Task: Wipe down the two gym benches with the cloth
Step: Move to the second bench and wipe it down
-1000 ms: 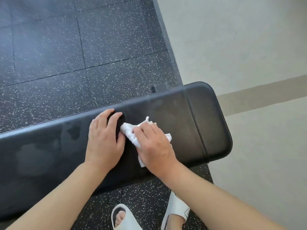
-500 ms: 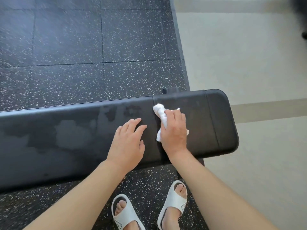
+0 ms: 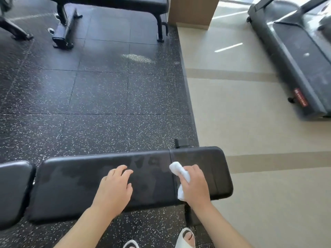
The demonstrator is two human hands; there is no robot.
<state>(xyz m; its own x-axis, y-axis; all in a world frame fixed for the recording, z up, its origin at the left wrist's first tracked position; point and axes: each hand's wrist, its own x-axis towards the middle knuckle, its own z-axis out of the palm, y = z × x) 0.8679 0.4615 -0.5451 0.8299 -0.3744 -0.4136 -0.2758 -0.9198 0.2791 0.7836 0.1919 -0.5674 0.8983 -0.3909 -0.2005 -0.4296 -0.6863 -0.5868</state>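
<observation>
Right hand (image 3: 194,185) clamped on white cloth (image 3: 179,171) near right end of near bench (image 3: 80,185), long axis running leftward past flat, empty left hand (image 3: 115,187); second bench (image 3: 125,2) well beyond both hands.

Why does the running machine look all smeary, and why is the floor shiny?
In the head view, the treadmill at the top right is smeared by motion blur, as are the far bench and its legs. Bright streaks on the pale floor are glare from reflected light. The near bench under the hands looks sharper, with patchy damp marks.
</observation>
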